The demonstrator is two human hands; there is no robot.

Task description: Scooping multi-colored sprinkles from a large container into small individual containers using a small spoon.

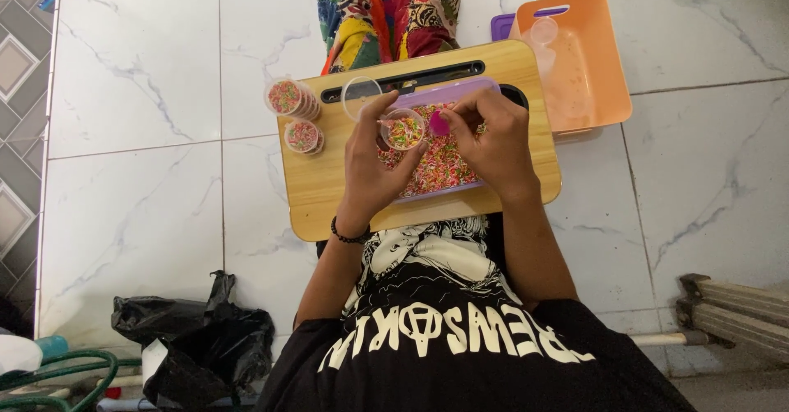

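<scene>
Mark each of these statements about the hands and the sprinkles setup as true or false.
1. The left hand holds a small clear cup of coloured sprinkles. True.
2. The right hand holds a blue spoon. False: it pinches a small pink scoop.
3. The purple tray of sprinkles sits on the wooden lap table. True.
4. The filled cups are stacked on the table's right side. False: they lie at its left.
5. The orange basin rests on the wooden table. False: it sits on the tiled floor beside it.
</scene>
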